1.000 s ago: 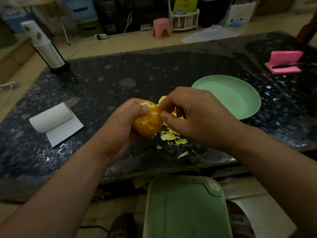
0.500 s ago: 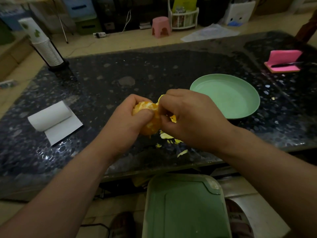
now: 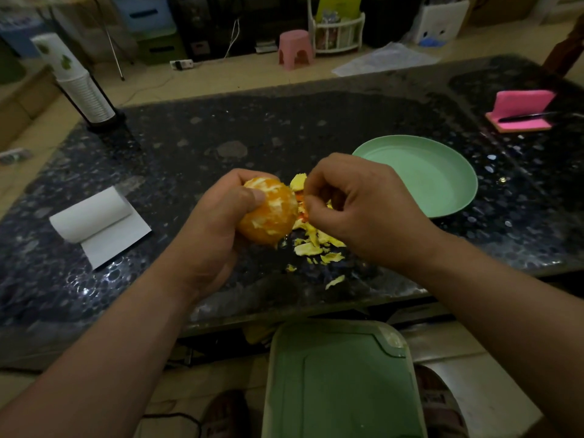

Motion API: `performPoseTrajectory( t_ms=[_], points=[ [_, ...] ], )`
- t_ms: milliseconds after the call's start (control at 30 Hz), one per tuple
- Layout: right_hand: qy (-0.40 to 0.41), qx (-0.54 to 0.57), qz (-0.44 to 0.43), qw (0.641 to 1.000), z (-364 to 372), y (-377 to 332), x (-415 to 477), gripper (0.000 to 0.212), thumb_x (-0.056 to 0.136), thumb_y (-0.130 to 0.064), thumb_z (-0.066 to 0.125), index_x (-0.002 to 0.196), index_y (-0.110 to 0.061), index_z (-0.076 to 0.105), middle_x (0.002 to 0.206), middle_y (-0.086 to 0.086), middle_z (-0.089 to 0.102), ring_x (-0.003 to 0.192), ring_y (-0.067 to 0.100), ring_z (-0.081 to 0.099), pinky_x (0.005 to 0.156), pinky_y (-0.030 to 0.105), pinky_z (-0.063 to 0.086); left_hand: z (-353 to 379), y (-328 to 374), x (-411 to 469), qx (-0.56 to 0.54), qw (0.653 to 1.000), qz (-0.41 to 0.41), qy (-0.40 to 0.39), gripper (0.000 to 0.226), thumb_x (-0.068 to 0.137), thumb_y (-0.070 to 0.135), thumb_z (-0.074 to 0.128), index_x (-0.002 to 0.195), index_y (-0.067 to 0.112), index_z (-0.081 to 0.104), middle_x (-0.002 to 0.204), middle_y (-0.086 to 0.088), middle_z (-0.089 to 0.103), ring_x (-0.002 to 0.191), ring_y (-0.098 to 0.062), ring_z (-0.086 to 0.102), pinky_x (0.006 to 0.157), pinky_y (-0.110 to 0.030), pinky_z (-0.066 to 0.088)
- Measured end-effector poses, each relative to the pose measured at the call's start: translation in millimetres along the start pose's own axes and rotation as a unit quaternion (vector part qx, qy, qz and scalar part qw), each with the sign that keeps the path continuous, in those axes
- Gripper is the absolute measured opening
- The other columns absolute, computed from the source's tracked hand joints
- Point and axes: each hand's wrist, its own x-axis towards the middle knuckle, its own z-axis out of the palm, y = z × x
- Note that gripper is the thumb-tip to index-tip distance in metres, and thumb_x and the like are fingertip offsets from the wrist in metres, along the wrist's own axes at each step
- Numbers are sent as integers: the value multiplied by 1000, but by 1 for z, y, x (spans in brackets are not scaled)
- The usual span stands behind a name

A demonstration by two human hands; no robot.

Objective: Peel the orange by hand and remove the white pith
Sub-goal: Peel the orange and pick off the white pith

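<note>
My left hand (image 3: 215,229) grips a mostly peeled orange (image 3: 268,213) above the dark table, thumb across its top; white pith streaks show on the flesh. Just right of the fruit, my right hand (image 3: 357,210) has its fingers curled, with thumb and forefinger pinched together near the orange's right side; whether a bit of pith sits between them is too small to tell. A pile of yellow peel pieces (image 3: 313,241) lies on the table under and between the hands, partly hidden by the right hand.
A green plate (image 3: 442,184) sits right of the hands. A paper towel roll (image 3: 91,213) lies left, a cup stack (image 3: 79,86) far left, a pink holder with a knife (image 3: 521,112) far right. A green bin lid (image 3: 341,380) is below the table edge (image 3: 284,314).
My right hand has pulled slightly away to the right of the orange, leaving a gap. The left hand has turned the fruit so more of its pith-streaked face shows.
</note>
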Motion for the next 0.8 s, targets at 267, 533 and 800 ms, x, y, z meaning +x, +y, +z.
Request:
performPoseTrajectory(
  t_ms=[267,533,800],
  points=[
    [-37,22,33,999,-8,-14,-1,5,94,-31,76,98,-27,73,80,-17,64,75,4,60,62,10,38,-1,-1,1,7,1000,17,2,57,68,42,69,119,16,65,112,-16,69,92,-30,69,64,-37,59],
    [-47,-21,65,997,-5,-16,-2,5,94,-31,75,95,-27,77,72,-20,63,68,-1,59,59,11,37,2,-3,-2,141,986,89,28,50,75,47,67,121,28,63,114,-3,67,102,-34,68,74,-44,63],
    [-22,-24,72,997,1,-19,-2,14,89,-26,76,79,-25,67,66,-11,62,63,6,58,57,26,46,10,1,-9,207,968,138,32,57,74,50,64,126,25,59,114,6,62,92,-7,66,66,-22,57]
  ],
)
